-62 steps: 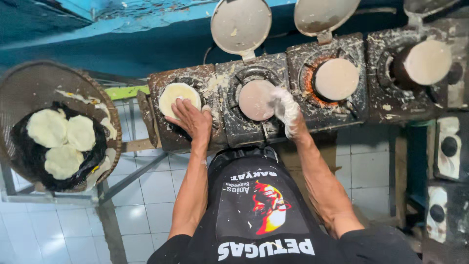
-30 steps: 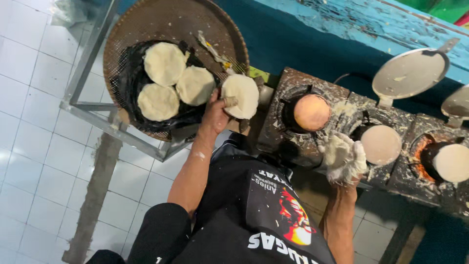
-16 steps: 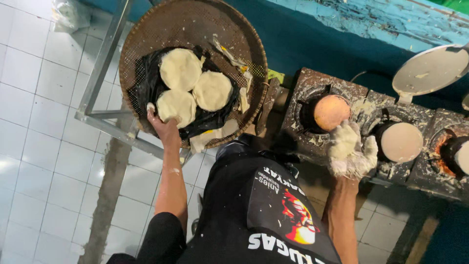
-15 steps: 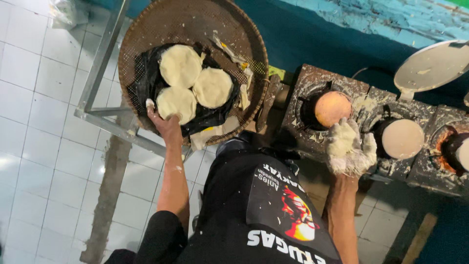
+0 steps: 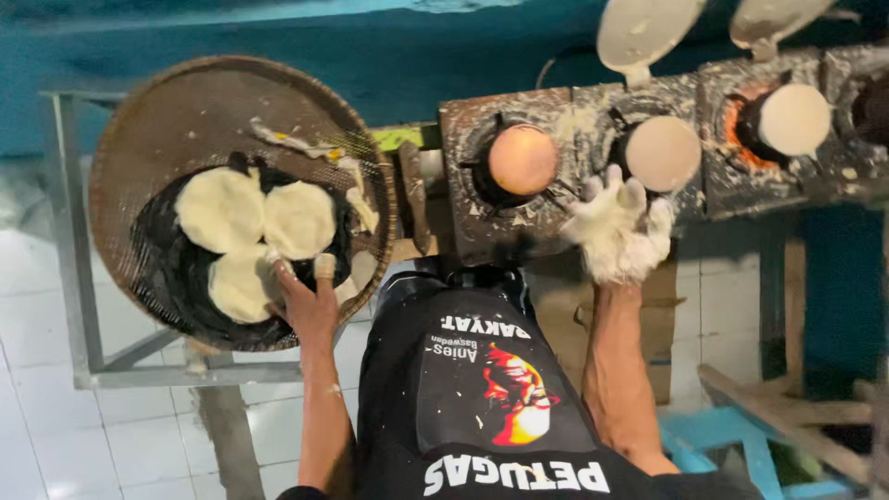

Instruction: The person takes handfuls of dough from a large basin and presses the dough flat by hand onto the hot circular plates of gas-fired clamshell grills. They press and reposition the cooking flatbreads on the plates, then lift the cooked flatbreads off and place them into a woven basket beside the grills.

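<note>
Batter-white coating: it covers my right hand (image 5: pixel 619 230), which is raised with fingers spread and holds nothing, just below the row of burners.
Left hand: my left hand (image 5: pixel 306 301) lies open at the near edge of the woven tray (image 5: pixel 185 111), fingertips (image 5: pixel 324 267) resting on the flat cakes, not closed around any of them.
Flat cakes: three pale round cakes (image 5: pixel 256 233) lie touching one another in a cluster on a black liner (image 5: pixel 162 278) inside the tray; the nearest one is under my fingers.
Scraps: thin pale strips of dough (image 5: pixel 306 148) lie on the tray beyond the cakes, toward its far right rim.
Tray support: the tray sits tilted on a grey metal frame (image 5: pixel 79 306) over a white tiled floor (image 5: pixel 37 435).
Stove surface: a batter-crusted row of burners (image 5: pixel 574 130) stands to the right of the tray, just beside it.
Moulds: the nearest mould holds an orange-brown cake (image 5: pixel 522 159); the next two hold pale rounds (image 5: pixel 663 153) and (image 5: pixel 794 118), the last ringed by an orange glow.
Lids: two round lids (image 5: pixel 645 32) stand open, tipped back behind the burners.
Apron: a dark printed apron (image 5: pixel 482 389) hangs between my arms.
</note>
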